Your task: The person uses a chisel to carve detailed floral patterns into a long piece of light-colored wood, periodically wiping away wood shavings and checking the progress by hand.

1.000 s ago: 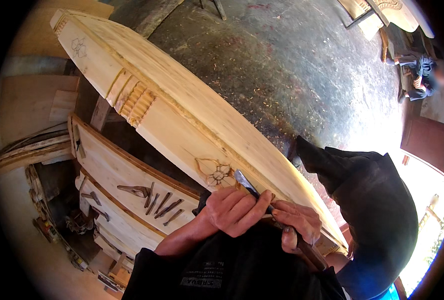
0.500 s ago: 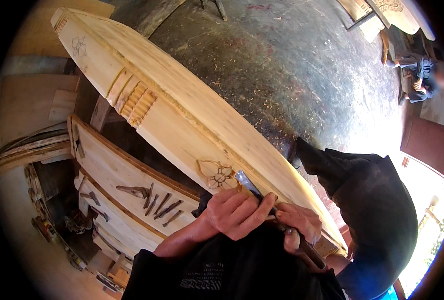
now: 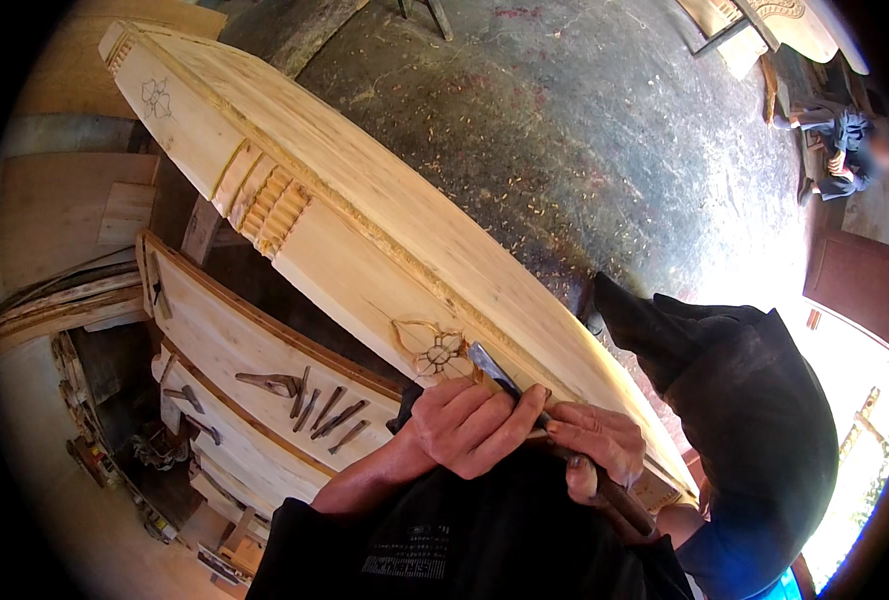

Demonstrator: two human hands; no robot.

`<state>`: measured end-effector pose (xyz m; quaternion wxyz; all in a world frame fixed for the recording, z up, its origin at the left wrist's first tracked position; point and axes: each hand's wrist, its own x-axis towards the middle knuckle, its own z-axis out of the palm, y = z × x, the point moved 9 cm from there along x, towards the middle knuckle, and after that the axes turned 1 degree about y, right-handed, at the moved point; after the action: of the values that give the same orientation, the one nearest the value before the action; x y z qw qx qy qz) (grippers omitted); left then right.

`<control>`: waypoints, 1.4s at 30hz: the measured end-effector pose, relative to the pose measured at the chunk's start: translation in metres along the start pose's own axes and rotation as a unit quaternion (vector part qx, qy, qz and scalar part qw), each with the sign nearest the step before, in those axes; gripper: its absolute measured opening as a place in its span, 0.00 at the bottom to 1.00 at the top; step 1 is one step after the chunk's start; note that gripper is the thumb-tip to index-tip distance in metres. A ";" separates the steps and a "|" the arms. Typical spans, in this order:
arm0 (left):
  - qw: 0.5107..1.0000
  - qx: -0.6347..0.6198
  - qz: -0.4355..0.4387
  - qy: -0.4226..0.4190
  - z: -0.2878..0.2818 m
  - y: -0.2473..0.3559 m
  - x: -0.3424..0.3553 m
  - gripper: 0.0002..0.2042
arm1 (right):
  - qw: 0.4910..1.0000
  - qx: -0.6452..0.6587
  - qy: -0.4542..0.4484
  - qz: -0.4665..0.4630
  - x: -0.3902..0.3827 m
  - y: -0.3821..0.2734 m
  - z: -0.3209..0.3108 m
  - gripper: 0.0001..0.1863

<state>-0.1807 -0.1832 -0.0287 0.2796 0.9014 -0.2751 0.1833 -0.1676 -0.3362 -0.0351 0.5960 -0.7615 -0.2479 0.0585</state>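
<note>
Both my hands grip a long chisel [image 3: 498, 375] with a flat metal blade and a brown wooden handle. My left hand [image 3: 472, 428] is wrapped round it near the blade and rests against the pale timber [image 3: 344, 268]. Farther back, my right hand [image 3: 600, 445] is closed round the handle, whose end sticks out toward my body. The blade's tip lies on the wood at the right edge of a flower design [image 3: 438, 350], partly cut and partly drawn. Up the same face are a carved band of ridges [image 3: 277, 210] and a pencilled flower [image 3: 156, 98].
Several carving tools [image 3: 332, 412] and a mallet-like wooden tool [image 3: 269, 384] lie on a lower wooden panel [image 3: 229, 340] at left. Wood shavings dot the concrete floor [image 3: 524, 130]. A person [image 3: 844, 150] sits at the far right. My dark-clothed leg [image 3: 739, 400] is beside the timber.
</note>
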 end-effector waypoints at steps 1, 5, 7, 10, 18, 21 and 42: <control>1.000 -0.010 0.002 -0.003 0.000 0.000 0.002 0.18 | 1.000 0.001 0.008 0.008 -0.001 -0.001 -0.001 0.13; 1.000 -0.023 0.004 -0.011 0.000 -0.001 0.004 0.18 | 1.000 0.001 0.025 0.015 -0.006 0.000 -0.003 0.13; 1.000 -0.015 0.006 0.004 0.001 0.000 0.003 0.17 | 1.000 0.003 0.022 0.007 -0.007 0.002 -0.003 0.13; 1.000 -0.015 0.009 0.016 0.000 -0.001 0.006 0.16 | 1.000 0.006 0.019 0.012 -0.005 0.002 -0.003 0.13; 1.000 -0.010 0.003 -0.013 0.001 -0.001 0.005 0.18 | 0.999 0.025 0.005 0.043 -0.005 0.006 -0.003 0.13; 1.000 -0.018 -0.002 -0.017 0.002 -0.001 0.004 0.18 | 0.999 0.024 -0.005 0.048 -0.003 0.005 -0.003 0.12; 0.999 0.019 -0.020 -0.029 0.006 -0.002 0.007 0.21 | 0.991 0.054 0.039 0.117 -0.002 0.031 -0.010 0.19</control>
<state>-0.1730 -0.1885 -0.0305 0.2575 0.9170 -0.2612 0.1567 -0.1555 -0.3510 -0.0616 0.6344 -0.7537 -0.1304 0.1116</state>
